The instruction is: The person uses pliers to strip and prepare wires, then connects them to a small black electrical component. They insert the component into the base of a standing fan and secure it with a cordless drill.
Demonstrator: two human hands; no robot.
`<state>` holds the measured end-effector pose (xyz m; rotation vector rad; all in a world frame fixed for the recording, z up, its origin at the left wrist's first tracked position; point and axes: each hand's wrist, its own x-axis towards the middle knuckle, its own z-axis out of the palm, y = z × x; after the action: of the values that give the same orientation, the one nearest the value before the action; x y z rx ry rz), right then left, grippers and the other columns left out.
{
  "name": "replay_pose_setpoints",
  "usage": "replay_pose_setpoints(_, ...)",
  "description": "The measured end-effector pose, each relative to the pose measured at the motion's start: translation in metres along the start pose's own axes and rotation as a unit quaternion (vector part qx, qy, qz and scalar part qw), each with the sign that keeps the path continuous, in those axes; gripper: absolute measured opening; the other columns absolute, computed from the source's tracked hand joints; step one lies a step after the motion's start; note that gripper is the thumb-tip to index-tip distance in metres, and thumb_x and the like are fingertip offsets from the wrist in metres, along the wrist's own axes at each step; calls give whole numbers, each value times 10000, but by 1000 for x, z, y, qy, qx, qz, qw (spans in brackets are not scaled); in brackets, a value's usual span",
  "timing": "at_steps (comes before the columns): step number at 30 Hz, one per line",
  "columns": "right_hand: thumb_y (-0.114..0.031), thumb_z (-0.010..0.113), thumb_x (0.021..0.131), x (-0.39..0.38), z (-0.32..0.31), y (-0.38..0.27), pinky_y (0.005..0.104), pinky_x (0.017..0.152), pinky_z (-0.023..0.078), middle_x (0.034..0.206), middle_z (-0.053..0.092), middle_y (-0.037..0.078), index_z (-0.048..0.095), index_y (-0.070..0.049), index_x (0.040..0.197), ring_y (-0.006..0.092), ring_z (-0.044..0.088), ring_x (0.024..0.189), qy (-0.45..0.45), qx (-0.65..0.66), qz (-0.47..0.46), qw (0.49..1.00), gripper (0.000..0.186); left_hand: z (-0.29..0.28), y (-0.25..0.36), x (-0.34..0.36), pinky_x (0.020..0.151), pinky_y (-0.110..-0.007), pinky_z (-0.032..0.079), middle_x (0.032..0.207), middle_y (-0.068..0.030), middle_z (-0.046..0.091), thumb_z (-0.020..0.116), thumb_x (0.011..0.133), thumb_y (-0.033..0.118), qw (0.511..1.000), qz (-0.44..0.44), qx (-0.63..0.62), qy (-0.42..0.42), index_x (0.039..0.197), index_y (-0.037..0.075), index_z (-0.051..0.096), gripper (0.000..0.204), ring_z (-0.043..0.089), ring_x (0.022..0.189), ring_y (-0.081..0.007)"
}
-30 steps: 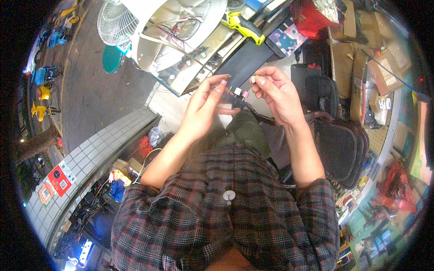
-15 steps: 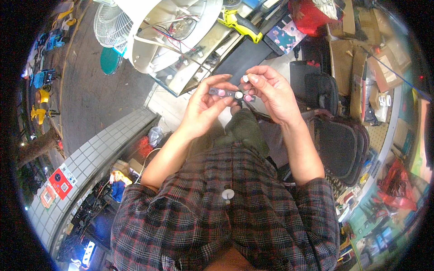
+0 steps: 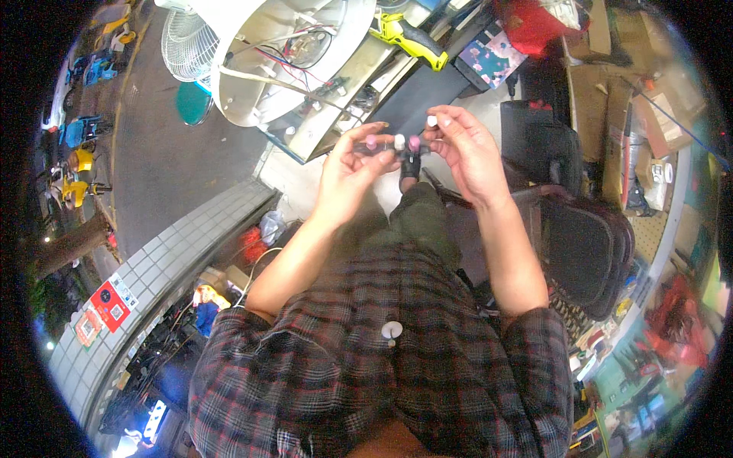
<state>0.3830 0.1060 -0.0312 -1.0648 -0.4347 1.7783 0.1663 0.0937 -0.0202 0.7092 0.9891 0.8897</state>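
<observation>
A small dark strip with pink and white knobs (image 3: pixel 399 143) is gripped by my left hand (image 3: pixel 351 168), whose thumb and fingers wrap round it; the strip is slightly blurred. My right hand (image 3: pixel 470 164) pinches a small white piece (image 3: pixel 432 120) between thumb and index finger, just above the strip's right end, with its other fingers curled near the strip. Behind both hands lies a dark flat panel (image 3: pixel 418 98) at the front of the cluttered bench. Below them show my dark green trouser legs (image 3: pixel 412 221).
An open white housing with wires (image 3: pixel 275 84), a fan (image 3: pixel 185 49) and a yellow-black power tool (image 3: pixel 408 42) crowd the bench. A black chair (image 3: pixel 576 259) and cardboard boxes (image 3: pixel 660 114) stand right. A tiled ledge (image 3: pixel 145 275) borders the street at left, with parked scooters (image 3: pixel 80 133).
The knobbed strip has tilted and shifted within my left hand, lately rising a little. My right hand, still pinching the white piece, dipped left, then moved up and right. The surroundings shifted slightly in view.
</observation>
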Motion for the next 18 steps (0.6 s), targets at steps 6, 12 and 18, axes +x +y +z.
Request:
replay_pose_setpoints(6, -221, 581, 1062, 14, -32, 26, 318, 835, 554, 1088, 704, 104, 628, -41, 1170, 184, 677, 939, 6, 154, 36, 987, 215, 2, -14, 16, 902, -326, 611, 1244, -165, 677, 607, 1035, 129, 976, -107, -166, 93, 1275, -2, 580, 274, 719, 1096, -302)
replay_pose_setpoints(12, -202, 582, 1062, 16, -35, 41, 304, 830, 551, 1069, 708, 97, 614, -37, 1198, 167, 672, 906, -17, 151, 29, 988, 217, 1, -24, 30, 969, -369, 592, 1269, -218, 660, 615, 1028, 165, 965, -122, -207, 104, 1250, 10, 596, 272, 677, 1176, -340)
replay_pose_setpoints(18, -242, 595, 1063, 22, -28, 41, 252, 705, 482, 926, 668, 20, 622, -61, 1136, 103, 607, 795, 0, 122, 43, 992, 197, 6, -21, 42, 980, -379, 584, 1280, -234, 648, 601, 1039, 168, 953, -123, -246, 124, 1255, 15, 582, 265, 666, 1191, -344)
